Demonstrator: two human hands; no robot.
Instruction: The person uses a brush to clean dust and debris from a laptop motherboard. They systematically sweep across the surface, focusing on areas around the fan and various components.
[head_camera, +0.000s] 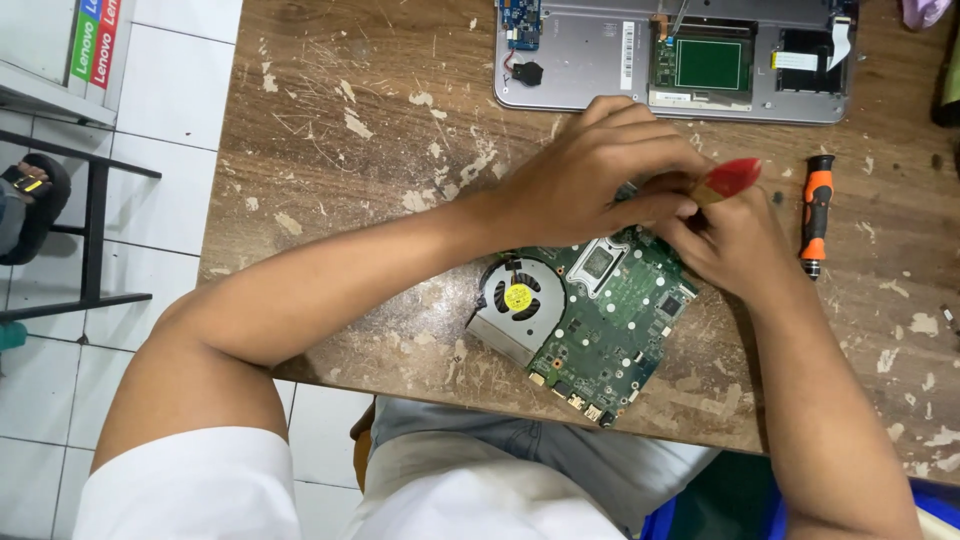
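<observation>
Head view is showing two bare hands meeting over one green motherboard (600, 320), which is lying flat near the front edge of one worn wooden table (330, 150). One round cooling fan (517, 300) in a grey metal housing, with a yellow centre sticker, is sitting attached at the board's left end. The left hand (590, 180) is curling loosely over the board's upper edge, fingers bent and touching the right hand; whether it is pinching anything is hidden. The right hand (725, 240) is closing its fingers around one tool with a red handle (733, 176), whose tip is hidden behind the fingers. One screwdriver (816, 215) with an orange and black grip is lying apart on the table, just right of the hands. One opened silver laptop base (680, 60) is resting at the table's far edge, showing a small green board inside. The tabletop is looking scratched, with pale flaking patches across its brown surface.
</observation>
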